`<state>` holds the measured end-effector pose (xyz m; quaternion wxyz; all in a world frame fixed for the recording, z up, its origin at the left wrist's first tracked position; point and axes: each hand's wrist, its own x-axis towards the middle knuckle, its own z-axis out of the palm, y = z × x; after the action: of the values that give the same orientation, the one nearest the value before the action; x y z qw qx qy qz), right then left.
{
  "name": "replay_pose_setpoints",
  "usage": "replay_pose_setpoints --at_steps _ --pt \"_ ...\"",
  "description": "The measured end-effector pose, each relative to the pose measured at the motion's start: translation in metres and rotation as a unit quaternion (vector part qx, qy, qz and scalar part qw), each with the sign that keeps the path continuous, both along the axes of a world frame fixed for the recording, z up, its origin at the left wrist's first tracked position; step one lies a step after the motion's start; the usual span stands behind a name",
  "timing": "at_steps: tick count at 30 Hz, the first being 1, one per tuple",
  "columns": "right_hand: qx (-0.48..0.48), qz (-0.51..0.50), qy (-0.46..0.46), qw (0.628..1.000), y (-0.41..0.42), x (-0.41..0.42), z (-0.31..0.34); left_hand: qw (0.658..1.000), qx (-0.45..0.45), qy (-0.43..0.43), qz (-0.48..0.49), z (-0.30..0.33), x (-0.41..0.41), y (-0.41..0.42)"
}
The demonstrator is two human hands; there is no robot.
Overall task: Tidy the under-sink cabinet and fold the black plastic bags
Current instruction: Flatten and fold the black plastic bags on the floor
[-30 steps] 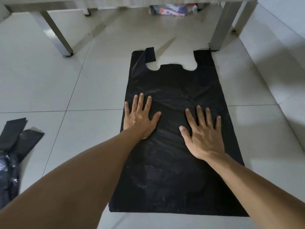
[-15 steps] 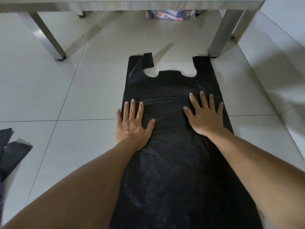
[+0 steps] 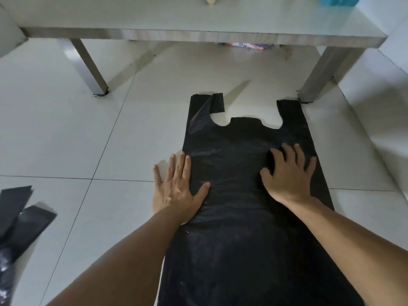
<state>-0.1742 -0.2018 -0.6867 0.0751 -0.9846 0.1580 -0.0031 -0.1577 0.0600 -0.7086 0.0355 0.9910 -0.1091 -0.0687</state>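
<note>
On the pale tiled floor (image 3: 66, 133), seen from the head camera, a black plastic bag (image 3: 238, 217) lies spread flat, its two handle loops pointing away from the person toward a low grey bench (image 3: 198, 36) that stands on square metal legs. The left loop has a flap folded over on itself; the right loop lies flat just beside the bench's right leg. The left hand (image 3: 176, 191) rests palm down on the bag's left edge, fingers straight and close together, its outer fingers over the tile and its thumb spread across the plastic; its grip is fully open and holds nothing. The right hand (image 3: 289, 175) presses on the bag's right half with fingers splayed and slightly bent, the fingertips digging into the plastic, so its grip is open too, closed around nothing. At the left edge lies a heap of other black bags (image 3: 19, 219), well apart from the spread one. Under the bench, a colourful packet (image 3: 247, 45) shows at the far side.
</note>
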Motion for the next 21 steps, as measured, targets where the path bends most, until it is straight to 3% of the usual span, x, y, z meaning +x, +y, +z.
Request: replay_pose_setpoints --at_steps 3,6,9,14,18,20,21 --pt "0.104 0.049 -0.093 0.989 0.037 0.057 0.017 1.000 0.002 0.004 0.001 0.000 0.001 0.000" --pt "0.276 0.021 -0.036 0.960 0.076 0.128 0.038 1.000 0.002 0.013 0.001 0.002 0.002 -0.001" --pt "0.340 -0.034 0.006 0.940 0.104 0.178 0.049 1.000 -0.002 0.019 0.002 0.006 0.001 -0.002" --pt "0.524 -0.153 -0.016 0.838 0.121 0.214 0.060 1.000 -0.001 0.021 0.003 0.007 0.000 -0.002" --pt "0.592 -0.159 -0.062 0.788 0.123 0.222 0.080 1.000 -0.002 0.025 0.004 0.007 0.001 -0.002" --pt "0.582 -0.159 -0.082 0.793 0.118 0.222 0.086 1.000 -0.001 0.025 0.003 0.007 0.001 -0.002" --pt "0.551 -0.161 -0.090 0.814 0.114 0.221 0.084 1.000 0.001 0.024 0.003 0.007 0.001 -0.002"
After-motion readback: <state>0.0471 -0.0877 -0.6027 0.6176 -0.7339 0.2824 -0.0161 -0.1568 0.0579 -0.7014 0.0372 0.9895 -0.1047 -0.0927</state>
